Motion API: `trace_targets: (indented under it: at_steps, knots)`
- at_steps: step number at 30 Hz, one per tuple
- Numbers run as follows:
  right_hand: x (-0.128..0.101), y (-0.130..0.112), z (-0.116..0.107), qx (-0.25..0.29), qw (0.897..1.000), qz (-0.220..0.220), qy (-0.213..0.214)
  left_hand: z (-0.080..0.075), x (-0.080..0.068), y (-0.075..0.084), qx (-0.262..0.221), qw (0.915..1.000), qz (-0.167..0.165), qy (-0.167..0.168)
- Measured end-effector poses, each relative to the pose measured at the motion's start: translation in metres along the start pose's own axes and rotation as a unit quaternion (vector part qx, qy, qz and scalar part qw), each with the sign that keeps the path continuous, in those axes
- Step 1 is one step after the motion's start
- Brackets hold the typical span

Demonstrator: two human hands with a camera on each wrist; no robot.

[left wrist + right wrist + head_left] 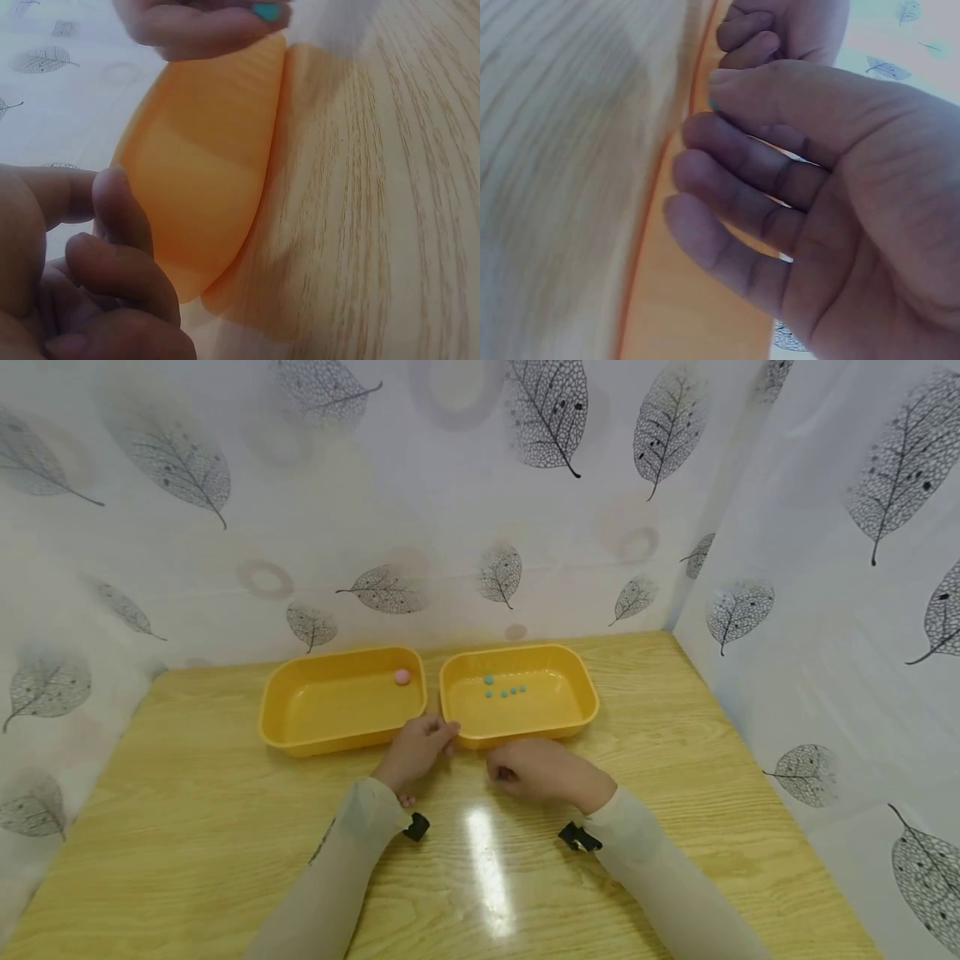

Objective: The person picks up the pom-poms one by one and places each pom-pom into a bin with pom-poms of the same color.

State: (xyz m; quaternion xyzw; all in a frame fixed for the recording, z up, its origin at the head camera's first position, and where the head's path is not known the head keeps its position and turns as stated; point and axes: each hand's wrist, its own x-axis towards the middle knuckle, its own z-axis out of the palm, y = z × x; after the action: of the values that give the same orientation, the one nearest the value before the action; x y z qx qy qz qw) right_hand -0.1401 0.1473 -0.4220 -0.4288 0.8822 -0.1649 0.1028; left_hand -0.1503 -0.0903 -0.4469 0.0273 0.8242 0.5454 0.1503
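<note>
Teal bead (264,10) between right hand (543,770) fingers (739,161), beside tray (581,714).

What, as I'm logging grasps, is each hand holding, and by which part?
The right hand pinches a teal bead between its fingers; the bead is too small to tell a part. The left hand holds nothing visible.

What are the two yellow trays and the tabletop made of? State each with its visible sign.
Left tray and right tray: probably moulded plastic, smooth, rounded corners, uniform yellow-orange, slight sheen. Tabletop: wood grain pattern with a glossy glare streak; likely laminate or varnished wood, cannot tell which.
</note>
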Motion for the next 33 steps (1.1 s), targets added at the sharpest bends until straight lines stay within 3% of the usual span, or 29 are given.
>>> trace_targets:
  at_steps: [9, 16, 25, 33]
  knots:
    - [-0.008, -0.003, -0.018, -0.022, 0.996, -0.016, 0.083, 0.001, 0.001, 0.0, -0.002, 1.0, -0.006, 0.002]
    - [-0.012, 0.001, -0.024, -0.056, 0.986, -0.013, 0.154, 0.002, 0.0, 0.0, -0.004, 0.9999, -0.01, 0.003]
    - [-0.016, 0.006, -0.031, -0.034, 0.965, 0.05, 0.256, 0.001, 0.0, 0.0, -0.013, 0.9999, -0.003, -0.002]
    - [-0.02, 0.009, -0.036, -0.01, 0.957, 0.089, 0.277, 0.001, -0.001, 0.001, -0.016, 0.9999, -0.005, 0.002]
